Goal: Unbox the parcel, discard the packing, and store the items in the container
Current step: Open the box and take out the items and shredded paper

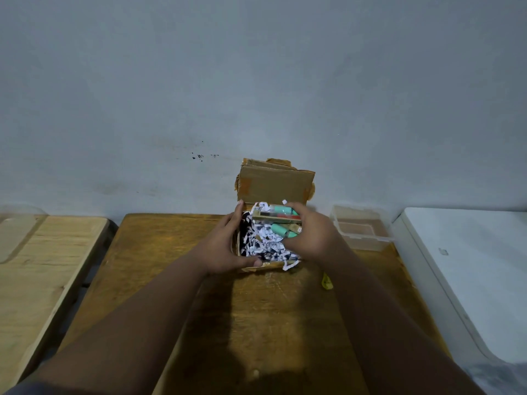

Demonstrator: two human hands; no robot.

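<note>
A small cardboard parcel (273,183) stands open in the middle of the brown wooden table (171,252), its lid flap upright at the back. Shredded white and dark paper (265,243) fills it. On top lie mint-green cylinders (281,229), a wooden stick and a red-and-dark item (285,216). My left hand (225,246) grips the parcel's left side, thumb on the front edge. My right hand (310,235) reaches into the right side, fingers curled over the green items. A clear plastic container (359,229) sits empty at the right.
A small yellow object (327,282) lies on the table right of the parcel. A lighter wooden table (42,266) stands at the left and a white surface (470,266) at the right. A grey wall rises directly behind.
</note>
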